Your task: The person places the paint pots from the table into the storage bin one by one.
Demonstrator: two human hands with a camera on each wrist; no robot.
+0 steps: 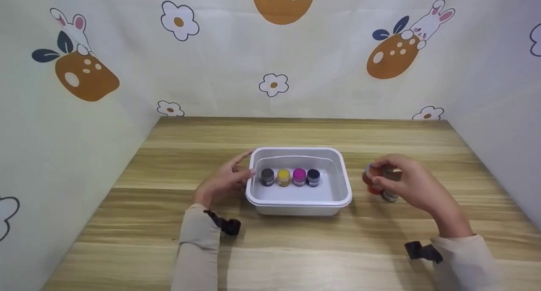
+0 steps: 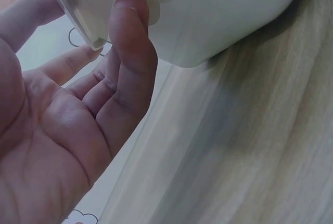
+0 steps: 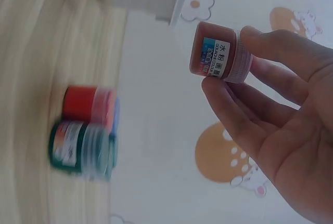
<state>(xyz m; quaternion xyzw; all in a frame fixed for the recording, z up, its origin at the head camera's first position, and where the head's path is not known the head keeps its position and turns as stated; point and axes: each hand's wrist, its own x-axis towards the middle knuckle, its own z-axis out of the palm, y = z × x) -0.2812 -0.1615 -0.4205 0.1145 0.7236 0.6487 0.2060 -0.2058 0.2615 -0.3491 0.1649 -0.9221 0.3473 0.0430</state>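
Observation:
A white plastic tub [image 1: 302, 210] stands on the table. My left hand [image 1: 224, 182] grips its left rim, with a finger against the outer wall [image 2: 218, 16] in the left wrist view. Inside the tub, small paint jars sit in a row: dark grey [image 1: 267, 178], yellow [image 1: 283, 178], magenta [image 1: 299, 177] and near-black [image 1: 313, 178]. Right of the tub, my right hand [image 1: 408, 183] pinches a reddish-brown gouache paint jar [image 3: 210, 52] between thumb and fingers, raised off the table. Below it stand a red paint jar [image 3: 83, 104] and a green paint jar [image 3: 73, 146].
The wood-grain table [image 1: 296, 253] runs to a patterned cloth backdrop [image 1: 224, 63] at the back and sides. Something blue [image 3: 116, 115] shows partly behind the red and green jars; its kind is hidden.

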